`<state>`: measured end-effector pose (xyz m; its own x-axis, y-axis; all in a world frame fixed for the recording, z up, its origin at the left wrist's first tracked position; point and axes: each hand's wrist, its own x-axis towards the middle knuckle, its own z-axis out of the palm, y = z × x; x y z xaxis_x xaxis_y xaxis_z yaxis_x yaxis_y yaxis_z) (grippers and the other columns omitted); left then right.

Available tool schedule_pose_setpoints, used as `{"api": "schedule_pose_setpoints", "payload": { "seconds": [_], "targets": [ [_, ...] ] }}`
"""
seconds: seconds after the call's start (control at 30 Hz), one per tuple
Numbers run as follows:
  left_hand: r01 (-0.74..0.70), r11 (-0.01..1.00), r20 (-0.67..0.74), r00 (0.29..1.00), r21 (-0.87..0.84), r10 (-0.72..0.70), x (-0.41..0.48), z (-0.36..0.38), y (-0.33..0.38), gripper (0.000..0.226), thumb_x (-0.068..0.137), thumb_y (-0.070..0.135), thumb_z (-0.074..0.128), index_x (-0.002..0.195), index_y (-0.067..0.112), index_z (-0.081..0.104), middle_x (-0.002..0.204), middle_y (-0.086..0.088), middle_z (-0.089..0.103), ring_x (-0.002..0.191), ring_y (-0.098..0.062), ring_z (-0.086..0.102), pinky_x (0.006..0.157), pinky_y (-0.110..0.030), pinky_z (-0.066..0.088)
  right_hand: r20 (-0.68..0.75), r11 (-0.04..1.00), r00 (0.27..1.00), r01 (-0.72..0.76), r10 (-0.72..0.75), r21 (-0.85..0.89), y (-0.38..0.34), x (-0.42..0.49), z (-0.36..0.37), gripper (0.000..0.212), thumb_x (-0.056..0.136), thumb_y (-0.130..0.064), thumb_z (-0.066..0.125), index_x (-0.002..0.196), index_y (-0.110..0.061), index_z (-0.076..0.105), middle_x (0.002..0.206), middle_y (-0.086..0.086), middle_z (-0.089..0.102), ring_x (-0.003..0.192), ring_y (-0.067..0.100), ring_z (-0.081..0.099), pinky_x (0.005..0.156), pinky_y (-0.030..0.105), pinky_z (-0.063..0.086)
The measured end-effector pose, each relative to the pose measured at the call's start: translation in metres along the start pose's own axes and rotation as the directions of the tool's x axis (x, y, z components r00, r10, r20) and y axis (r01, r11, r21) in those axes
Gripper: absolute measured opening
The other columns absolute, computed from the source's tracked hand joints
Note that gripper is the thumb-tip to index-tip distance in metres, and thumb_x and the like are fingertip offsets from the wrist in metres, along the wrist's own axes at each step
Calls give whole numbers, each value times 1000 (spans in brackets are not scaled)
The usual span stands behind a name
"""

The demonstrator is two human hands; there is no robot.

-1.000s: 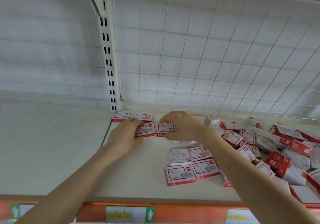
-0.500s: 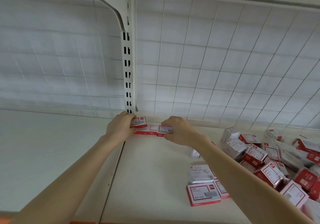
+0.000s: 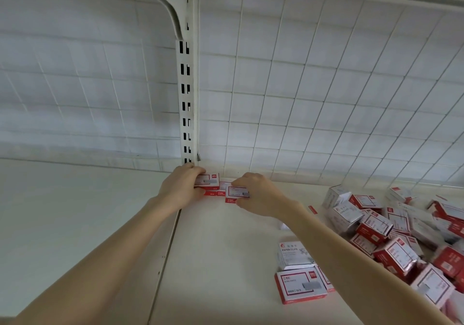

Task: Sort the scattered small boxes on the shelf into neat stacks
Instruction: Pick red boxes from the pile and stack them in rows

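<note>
Boxes in hands at shelf back corner

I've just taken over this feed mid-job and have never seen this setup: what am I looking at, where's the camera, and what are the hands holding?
No machine here: these are a person's bare hands, filmed by one camera worn on the head, looking forward and down. The left hand grips a red-and-white box at the back corner of the shelf, by the slotted post. The right hand pinches a matching box beside it. More boxes lie jumbled in a pile on the right.
</note>
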<state>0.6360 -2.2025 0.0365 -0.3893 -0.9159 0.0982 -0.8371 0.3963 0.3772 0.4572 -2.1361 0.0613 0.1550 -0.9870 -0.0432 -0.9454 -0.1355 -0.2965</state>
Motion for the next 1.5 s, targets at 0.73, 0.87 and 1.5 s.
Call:
{"api": "schedule_pose_setpoints", "payload": {
  "seconds": [0.73,0.87,1.5],
  "targets": [
    [-27,995,18,1000,97,25,-58,13,12,43,90,19,49,133,22,46,135,1,37,124,-22,32,92,-30,39,-67,998,997,-36,33,-47,-2,-3,23,42,83,-23,58,125,-17,54,122,5,50,115,23,44,91,36,45],
    [-5,980,100,995,198,-15,-74,19,27,53,92,23,43,142,25,27,140,-5,27,130,-28,23,99,-35,35,-39,992,998,-54,49,-118,1,-10,23,39,86,-25,55,124,-17,52,120,6,47,112,25,46,87,38,47],
    [57,958,94,992,280,-86,-81,21,34,52,93,36,38,142,22,25,142,-4,25,131,-28,23,100,-39,32,-94,980,993,-82,66,-183,-6,-6,30,25,91,-20,44,113,-11,54,115,7,46,94,30,55,61,29,37]
  ]
}}
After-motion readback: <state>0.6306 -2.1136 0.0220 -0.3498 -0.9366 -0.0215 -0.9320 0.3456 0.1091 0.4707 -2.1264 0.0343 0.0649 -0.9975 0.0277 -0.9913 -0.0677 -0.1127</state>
